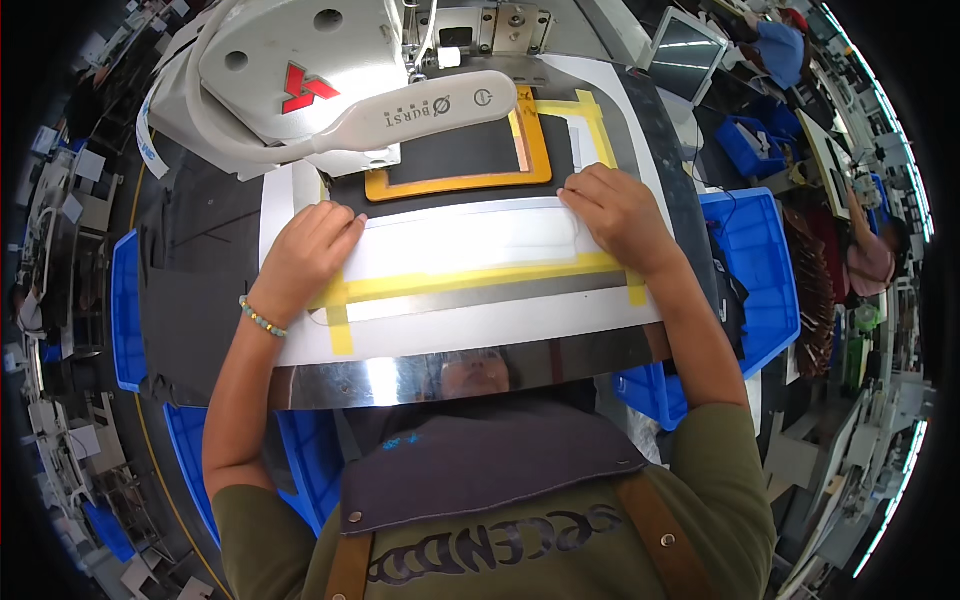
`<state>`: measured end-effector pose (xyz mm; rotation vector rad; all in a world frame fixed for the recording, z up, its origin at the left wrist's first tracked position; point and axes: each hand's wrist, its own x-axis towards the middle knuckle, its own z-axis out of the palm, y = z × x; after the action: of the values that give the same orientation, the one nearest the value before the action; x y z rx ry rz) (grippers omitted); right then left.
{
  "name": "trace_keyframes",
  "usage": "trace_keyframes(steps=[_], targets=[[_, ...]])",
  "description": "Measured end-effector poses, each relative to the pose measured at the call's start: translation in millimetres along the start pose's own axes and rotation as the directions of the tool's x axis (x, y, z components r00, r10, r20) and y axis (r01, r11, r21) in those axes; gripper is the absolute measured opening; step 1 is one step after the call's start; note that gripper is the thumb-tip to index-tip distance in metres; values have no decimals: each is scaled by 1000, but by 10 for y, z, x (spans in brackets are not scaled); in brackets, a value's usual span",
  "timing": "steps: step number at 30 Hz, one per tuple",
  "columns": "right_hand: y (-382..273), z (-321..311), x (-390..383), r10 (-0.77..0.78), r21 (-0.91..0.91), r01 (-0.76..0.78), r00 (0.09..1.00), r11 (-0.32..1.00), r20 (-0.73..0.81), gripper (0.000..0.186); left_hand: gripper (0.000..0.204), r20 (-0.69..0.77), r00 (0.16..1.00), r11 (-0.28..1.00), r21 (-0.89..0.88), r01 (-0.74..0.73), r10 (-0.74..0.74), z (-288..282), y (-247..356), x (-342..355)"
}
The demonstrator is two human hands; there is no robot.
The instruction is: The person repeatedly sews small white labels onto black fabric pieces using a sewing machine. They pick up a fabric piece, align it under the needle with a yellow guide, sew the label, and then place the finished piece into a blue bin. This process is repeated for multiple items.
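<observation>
My left hand (318, 245) is closed, its thumb and fingers pinched at the left end of a black fabric piece (450, 195). At the opposite end my right hand (618, 212) pinches the fabric's near edge, knuckles up. My fingers hide the exact grip of both hands. The fabric meets a white panel (460, 240) lying flat between my hands, bordered by yellow tape (475, 283). Just beyond, an orange clamp frame (540, 165) rests over black material. Both forearms lean over a shiny metal table edge (440, 378).
A white sewing machine head (270, 90) and an oblong lamp (430, 110) hang over the far side. Blue bins (765, 270) stand beside and below the table. Dark cloth (190, 300) drapes at left. A monitor (686, 55) stands far right; other people work beyond.
</observation>
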<state>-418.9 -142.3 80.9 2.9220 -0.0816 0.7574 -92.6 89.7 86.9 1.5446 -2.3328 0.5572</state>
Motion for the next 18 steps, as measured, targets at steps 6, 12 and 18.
trace_keyframes(steps=[6, 12, 18], targets=[[-2, -3, -5, 46, 66, -46, 999, 997, -7, 11, 13, 32, 996, 996, -28, 90, -89, -35, 14, -14], [8, -14, -21, 68, 90, -69, 998, 994, 7, 11, 13, 13, 997, 997, -17, 77, -77, -24, 23, -2], [23, -93, -41, 108, 117, -114, 993, 987, 57, 10, 21, 77, 986, 989, -22, 148, -146, -41, 55, -42]])
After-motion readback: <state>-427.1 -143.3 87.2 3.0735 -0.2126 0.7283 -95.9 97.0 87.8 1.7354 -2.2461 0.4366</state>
